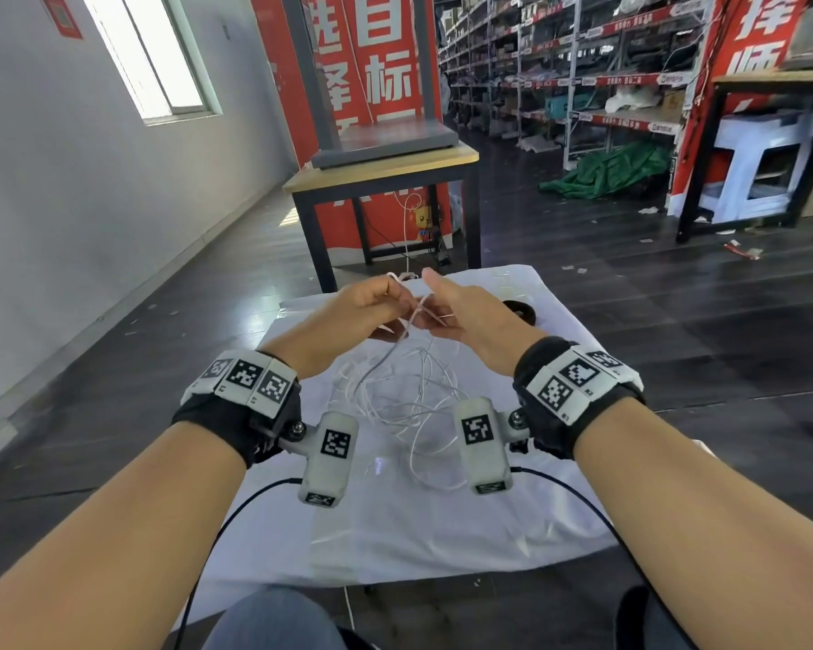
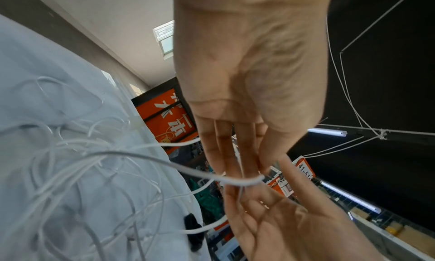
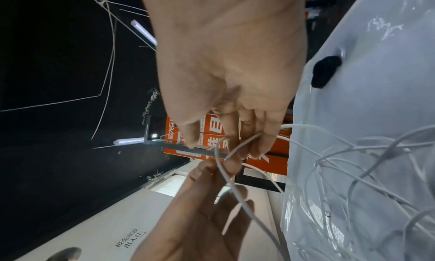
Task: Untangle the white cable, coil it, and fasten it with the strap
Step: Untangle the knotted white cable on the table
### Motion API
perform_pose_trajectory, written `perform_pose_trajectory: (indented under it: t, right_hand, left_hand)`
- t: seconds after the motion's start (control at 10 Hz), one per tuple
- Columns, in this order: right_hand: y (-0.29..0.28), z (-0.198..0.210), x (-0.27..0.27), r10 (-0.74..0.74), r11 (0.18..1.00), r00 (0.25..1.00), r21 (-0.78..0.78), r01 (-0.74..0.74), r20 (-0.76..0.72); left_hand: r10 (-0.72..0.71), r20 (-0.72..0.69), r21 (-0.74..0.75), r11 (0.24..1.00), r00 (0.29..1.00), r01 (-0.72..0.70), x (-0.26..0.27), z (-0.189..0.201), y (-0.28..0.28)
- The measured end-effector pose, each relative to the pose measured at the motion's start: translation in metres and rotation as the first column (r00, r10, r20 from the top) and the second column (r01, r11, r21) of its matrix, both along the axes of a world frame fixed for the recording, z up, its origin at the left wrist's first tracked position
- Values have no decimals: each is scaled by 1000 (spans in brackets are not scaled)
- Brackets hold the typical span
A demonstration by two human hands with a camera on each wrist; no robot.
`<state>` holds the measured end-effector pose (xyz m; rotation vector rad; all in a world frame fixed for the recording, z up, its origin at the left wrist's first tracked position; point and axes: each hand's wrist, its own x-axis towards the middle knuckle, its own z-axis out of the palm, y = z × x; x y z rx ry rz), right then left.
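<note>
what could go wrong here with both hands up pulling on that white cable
1. Both the left hand and right hand pinch the thin white cable close together; pulling apart could tighten a knot in the loose tangle lying below on the white plastic sheet.
2. Lifted strands might drag loops toward the small black strap and snag it or sweep it off the sheet.

Bare forearms, no sleeves; black fabric wrist wraps (image 1: pixel 235 415) on both wrists; white plastic bands of square black-and-white fiducial tags (image 1: pixel 247 375) over each wrap; pale grey tagged camera pods (image 1: pixel 328 455) bolted on the inner side with silver screws (image 1: pixel 296 430); thin black cables (image 1: pixel 235 513) trail back from each pod; blue-grey trouser knee (image 1: pixel 273 621) at bottom edge.
</note>
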<state>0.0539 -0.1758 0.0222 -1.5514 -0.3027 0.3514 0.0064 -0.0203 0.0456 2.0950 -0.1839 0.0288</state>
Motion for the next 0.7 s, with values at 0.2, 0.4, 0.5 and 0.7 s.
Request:
perform_pose_trajectory:
  t: [0.2,0.4,0.5,0.7]
  right_hand:
    - [0,-10,1,-106,991,988,-73,115,111]
    - [-3,-10,3,-149,971,973,-160,178,177]
    - [-5,-14,8,-158,935,959,-276,222,236]
    - [-12,-19,9,-173,902,949,-345,259,262]
  left_hand:
    - [140,38,66,988,989,-143,2,-12,14]
    - [478,0,289,841,878,-458,23,-57,53]
    - [491,-174,422,820,854,-386,33,-80,55]
    - [713,-158,257,698,683,-668,40,-98,70]
